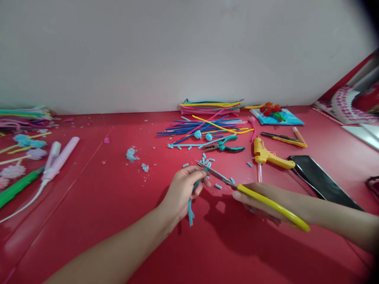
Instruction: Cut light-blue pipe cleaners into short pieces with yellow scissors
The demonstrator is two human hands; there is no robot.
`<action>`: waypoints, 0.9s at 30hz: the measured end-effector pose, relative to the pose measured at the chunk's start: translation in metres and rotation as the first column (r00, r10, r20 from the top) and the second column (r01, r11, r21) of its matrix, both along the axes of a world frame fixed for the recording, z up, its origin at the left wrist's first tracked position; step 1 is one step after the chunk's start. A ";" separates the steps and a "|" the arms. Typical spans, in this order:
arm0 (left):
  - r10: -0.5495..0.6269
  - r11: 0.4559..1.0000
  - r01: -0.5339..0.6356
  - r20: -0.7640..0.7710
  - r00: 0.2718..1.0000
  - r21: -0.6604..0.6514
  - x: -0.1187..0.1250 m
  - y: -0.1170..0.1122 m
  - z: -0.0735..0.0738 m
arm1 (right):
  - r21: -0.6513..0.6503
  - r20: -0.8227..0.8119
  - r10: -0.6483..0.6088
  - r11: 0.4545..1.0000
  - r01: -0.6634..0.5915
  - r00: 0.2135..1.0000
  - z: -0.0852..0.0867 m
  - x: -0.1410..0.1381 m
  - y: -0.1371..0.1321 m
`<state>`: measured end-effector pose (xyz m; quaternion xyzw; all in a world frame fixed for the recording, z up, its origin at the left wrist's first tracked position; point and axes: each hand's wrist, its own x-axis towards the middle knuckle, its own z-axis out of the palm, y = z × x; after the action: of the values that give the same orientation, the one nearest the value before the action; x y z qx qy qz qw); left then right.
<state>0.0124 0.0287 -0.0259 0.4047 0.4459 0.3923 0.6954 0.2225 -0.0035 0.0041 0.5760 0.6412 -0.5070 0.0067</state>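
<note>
Pinched in my left hand are light blue pipe cleaners, their lower ends hanging below the palm and their tips poking out past the fingers. My right hand grips yellow-handled scissors. The scissor blades point left and reach the pipe cleaner tips at my left fingertips; whether they touch cannot be made out. Short cut blue pieces lie scattered on the red table around and beyond the fingertips. Two small blue balls rest farther back.
Green-handled pliers lie behind the hands, before piled coloured pipe cleaners. At right are a yellow glue gun, a black phone and a cutter knife. At left are a pink curling iron, a green tool and fluffy flowers.
</note>
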 end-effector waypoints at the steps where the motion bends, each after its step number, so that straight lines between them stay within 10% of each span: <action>1: 0.000 1.000 0.000 0.000 1.000 -0.009 0.001 0.000 0.000 | -0.028 -0.014 0.010 1.000 -0.011 1.000 -0.001 0.001 0.001; 18: -0.028 1.000 0.028 -0.001 1.000 0.010 0.001 0.000 -0.001 | 0.109 0.098 -0.089 0.991 0.078 0.991 0.015 -0.018 0.016; 27: -0.267 0.964 0.267 -0.021 0.963 0.010 0.005 -0.010 0.009 | 0.161 -0.300 -0.141 0.967 0.195 0.944 0.014 -0.043 0.024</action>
<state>0.0171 0.0189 -0.0174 0.4692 0.3915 0.2937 0.7350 0.1797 0.0209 0.0185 0.5475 0.6289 -0.5205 -0.1842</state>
